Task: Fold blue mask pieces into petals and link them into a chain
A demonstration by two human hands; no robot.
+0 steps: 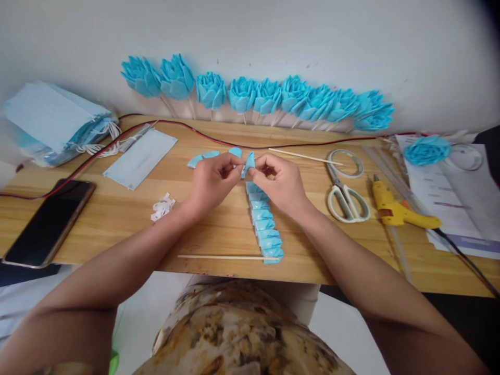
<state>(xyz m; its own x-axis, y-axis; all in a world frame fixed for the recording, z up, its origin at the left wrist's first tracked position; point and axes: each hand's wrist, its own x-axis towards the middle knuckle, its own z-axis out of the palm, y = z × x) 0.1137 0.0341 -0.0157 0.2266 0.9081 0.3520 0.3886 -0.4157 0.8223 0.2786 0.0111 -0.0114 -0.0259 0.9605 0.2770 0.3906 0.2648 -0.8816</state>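
Between my two hands is a small blue petal-shaped piece [250,162], raised over the middle of the table. My left hand [216,178] pinches at its left side, and my right hand [279,182] grips its lower right edge. Just below my fingers runs a row of folded blue pieces [265,225], overlapping one another towards the front edge. A thin wooden stick [222,257] lies with its right end on the last piece of that row. Behind my left hand lie several loose blue petals [211,154], partly hidden by the hand.
Blue flowers on sticks [242,95] lean along the wall. Scissors [346,200], a tape roll [356,169], a yellow glue gun [394,207] and papers [449,208] lie right. A phone [50,221], stacked masks [54,122], a flat mask [140,158] and white scraps [163,207] lie left.
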